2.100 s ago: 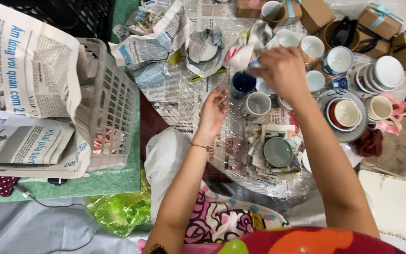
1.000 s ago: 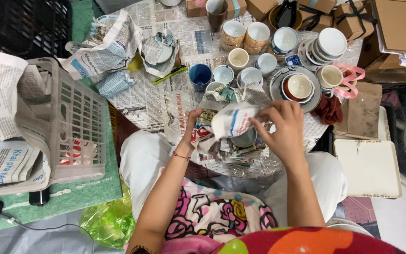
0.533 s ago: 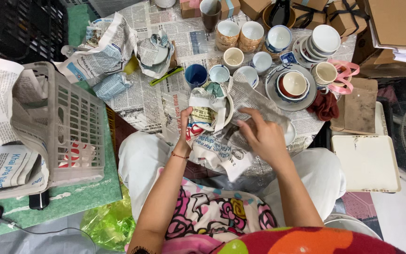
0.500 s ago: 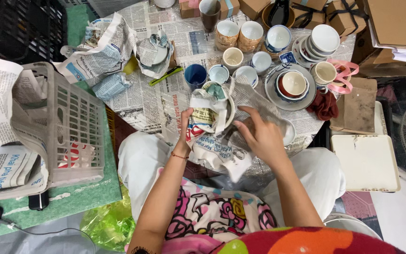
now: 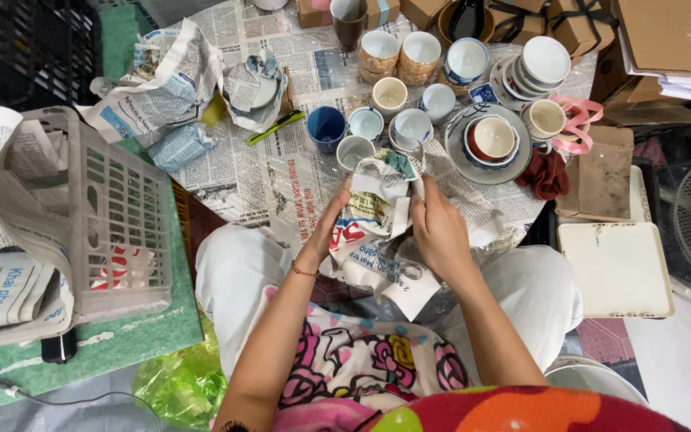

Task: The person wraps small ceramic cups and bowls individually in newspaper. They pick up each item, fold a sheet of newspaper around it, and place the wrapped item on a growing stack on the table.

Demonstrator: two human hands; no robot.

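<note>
Here, both hands' fingers (image 5: pixel 337 210) (curled) clasp a newspaper-wrapped bundle (image 5: pixel 377 204).

**Colours on the newspaper-covered floor**

Black-and-white newsprint with red and blue blocks is showing on the sheet of newspaper (image 5: pixel 377 232) bunched between the left hand (image 5: pixel 331 228) and the right hand (image 5: pixel 440 232). A dark blue cup (image 5: pixel 326 128) is standing out among pale blue-and-white cups (image 5: pixel 412 128). A red-lined bowl (image 5: pixel 493 138) is sitting inside a blue-patterned plate (image 5: pixel 459 152). Two cups with an orange mottled pattern (image 5: pixel 400 54) are glowing at the top. A dark red cloth (image 5: pixel 545 172) is lying beside pink ribbon (image 5: pixel 581 120). The laundry basket (image 5: pixel 117 224) is showing grey, the mat (image 5: pixel 145 336) green, the person's top pink, black and white in a bold print.
</note>
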